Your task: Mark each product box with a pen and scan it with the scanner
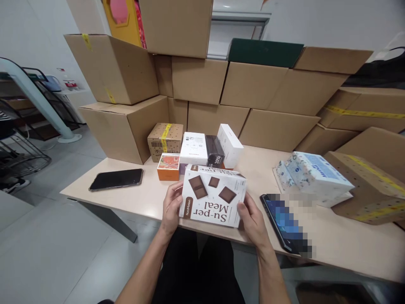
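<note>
Box (212, 196) of meal bars being held over counter (142, 198) edge, left hand (171, 209) and right hand (253, 221) both gripping its ends; level, even grip is advised

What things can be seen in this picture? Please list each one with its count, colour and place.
Su-per Meal box: one, white with brown squares, held over the near table edge.
Table: one, beige, across the middle.
Black phone: one, table's left part.
Second phone: one, dark with blue screen, partly blurred, right of the held box.
Orange box: one, behind the held box.
Spotted carton: one, brown with yellow tape, behind the orange box.
White boxes: two, table centre.
Dark box: one, between the white boxes.
Tissue pack: one, white and blue, table's right part.
Large cartons: many, brown, stacked behind.
Left hand: on the box's left side.
Right hand: on its right side.
</note>
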The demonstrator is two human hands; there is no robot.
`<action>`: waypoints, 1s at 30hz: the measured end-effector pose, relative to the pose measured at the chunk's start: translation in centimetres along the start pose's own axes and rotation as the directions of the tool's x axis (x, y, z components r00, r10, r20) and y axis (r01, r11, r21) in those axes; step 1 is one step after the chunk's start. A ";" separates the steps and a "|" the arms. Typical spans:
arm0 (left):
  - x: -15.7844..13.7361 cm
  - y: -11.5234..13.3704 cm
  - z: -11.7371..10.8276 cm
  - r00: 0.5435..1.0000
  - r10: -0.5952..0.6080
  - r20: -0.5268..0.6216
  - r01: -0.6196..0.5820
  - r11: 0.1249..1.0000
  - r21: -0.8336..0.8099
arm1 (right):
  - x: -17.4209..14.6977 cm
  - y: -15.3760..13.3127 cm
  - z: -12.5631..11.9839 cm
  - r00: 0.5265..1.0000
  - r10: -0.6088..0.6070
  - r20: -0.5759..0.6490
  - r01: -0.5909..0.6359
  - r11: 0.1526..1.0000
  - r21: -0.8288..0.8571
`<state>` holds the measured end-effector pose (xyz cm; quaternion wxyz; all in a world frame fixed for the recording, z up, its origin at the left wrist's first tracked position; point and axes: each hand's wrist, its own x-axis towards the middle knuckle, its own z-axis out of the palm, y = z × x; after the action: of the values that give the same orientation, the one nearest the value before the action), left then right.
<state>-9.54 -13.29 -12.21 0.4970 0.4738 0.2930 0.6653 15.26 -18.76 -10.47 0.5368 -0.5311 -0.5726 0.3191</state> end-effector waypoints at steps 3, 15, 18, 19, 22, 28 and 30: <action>-0.1 0.5 0.0 1.000 0.015 0.003 -0.015 1.000 0.026 | -0.3 -0.9 -0.3 0.999 0.046 -0.024 -0.048 0.992 -0.117; 0.4 0.1 -0.1 0.998 -0.062 -0.011 0.063 0.981 0.185 | 0.3 -2.8 0.4 0.988 0.125 -0.092 -0.150 0.925 -0.349; 0.6 0.0 -0.1 0.998 -0.062 -0.016 0.064 0.971 0.231 | 0.6 -2.2 0.2 0.984 0.168 -0.052 -0.176 0.933 -0.315; 0.6 0.1 -0.1 0.998 -0.063 -0.014 0.065 0.966 0.251 | 0.6 -2.0 0.1 0.983 0.175 -0.049 -0.182 0.938 -0.296; 0.5 0.4 0.2 0.998 -0.069 -0.008 0.069 0.955 0.288 | 0.2 -1.5 0.0 0.980 0.193 -0.052 -0.199 0.954 -0.222; 0.2 0.5 0.5 0.999 -0.024 0.037 0.011 0.946 0.324 | -0.6 -1.3 -0.3 0.980 0.181 -0.077 -0.191 0.970 -0.153; 0.1 0.5 0.5 0.999 0.003 0.048 -0.020 0.930 0.366 | -0.1 -1.1 -0.7 0.985 0.127 -0.120 -0.157 0.948 -0.278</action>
<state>-9.32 -13.41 -11.55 0.4027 0.5753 0.3975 0.5906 15.62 -19.30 -9.33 0.4581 -0.6585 -0.5453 0.2435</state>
